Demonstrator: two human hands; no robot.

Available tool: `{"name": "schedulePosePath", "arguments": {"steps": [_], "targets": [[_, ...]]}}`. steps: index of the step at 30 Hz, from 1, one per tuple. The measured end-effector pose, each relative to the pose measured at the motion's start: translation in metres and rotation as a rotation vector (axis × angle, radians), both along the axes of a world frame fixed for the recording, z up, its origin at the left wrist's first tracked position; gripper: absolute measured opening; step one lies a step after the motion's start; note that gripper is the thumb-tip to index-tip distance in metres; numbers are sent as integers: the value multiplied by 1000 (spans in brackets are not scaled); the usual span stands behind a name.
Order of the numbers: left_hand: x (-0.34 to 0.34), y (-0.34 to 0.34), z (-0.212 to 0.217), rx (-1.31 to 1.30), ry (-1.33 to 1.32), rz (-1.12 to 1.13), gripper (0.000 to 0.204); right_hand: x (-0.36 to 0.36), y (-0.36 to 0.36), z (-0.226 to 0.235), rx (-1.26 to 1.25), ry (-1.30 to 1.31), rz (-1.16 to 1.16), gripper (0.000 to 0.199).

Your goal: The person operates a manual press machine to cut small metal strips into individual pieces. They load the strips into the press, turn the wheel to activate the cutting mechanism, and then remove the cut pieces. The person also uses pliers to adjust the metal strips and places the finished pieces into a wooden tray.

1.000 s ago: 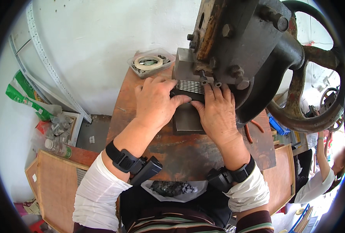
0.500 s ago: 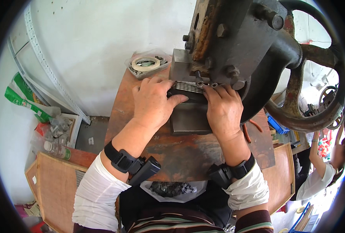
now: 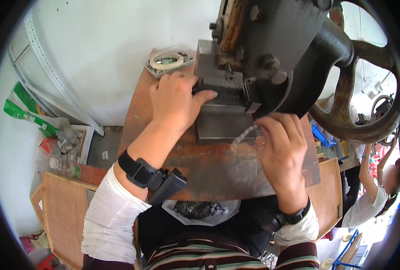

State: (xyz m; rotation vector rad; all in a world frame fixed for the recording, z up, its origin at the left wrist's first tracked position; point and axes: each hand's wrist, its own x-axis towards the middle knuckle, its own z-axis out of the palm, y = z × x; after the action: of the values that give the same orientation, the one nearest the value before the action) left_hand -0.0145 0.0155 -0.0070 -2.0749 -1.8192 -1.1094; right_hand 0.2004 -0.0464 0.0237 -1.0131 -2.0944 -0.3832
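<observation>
A big dark press machine with a flywheel stands on a rusty brown work table. My left hand rests on the ribbed metal die block under the press head, fingers curled over its left end. My right hand is drawn back to the right of the base plate, pinching a small grey metal strip between thumb and fingers. A white bag of small dark metal pieces hangs at the table's near edge, by my lap.
A shallow bowl with a tape roll sits at the table's far left corner. Green packets and a bottle lie left on the floor, beside a wooden board. Another person stands at the right.
Both hands were together on the die block. My right hand has since pulled back toward me and to the right, bringing out a small metal strip; the left hand stayed.
</observation>
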Motion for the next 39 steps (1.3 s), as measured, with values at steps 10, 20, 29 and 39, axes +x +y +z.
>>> {"name": "schedulePosePath", "arguments": {"steps": [10, 20, 29, 39], "targets": [[20, -4, 13, -231, -4, 137, 50, 44, -26, -54, -813, 127, 92, 12], [19, 0, -1, -124, -48, 144, 53, 61, -14, -102, -554, 439, -20, 12], [19, 8, 3, -237, -263, -5, 48, 61, -15, -105, -509, 458, 38, 11], [9, 11, 4, -229, -303, 39, 53, 60, -22, -104, -479, 419, 36, 11]]}}
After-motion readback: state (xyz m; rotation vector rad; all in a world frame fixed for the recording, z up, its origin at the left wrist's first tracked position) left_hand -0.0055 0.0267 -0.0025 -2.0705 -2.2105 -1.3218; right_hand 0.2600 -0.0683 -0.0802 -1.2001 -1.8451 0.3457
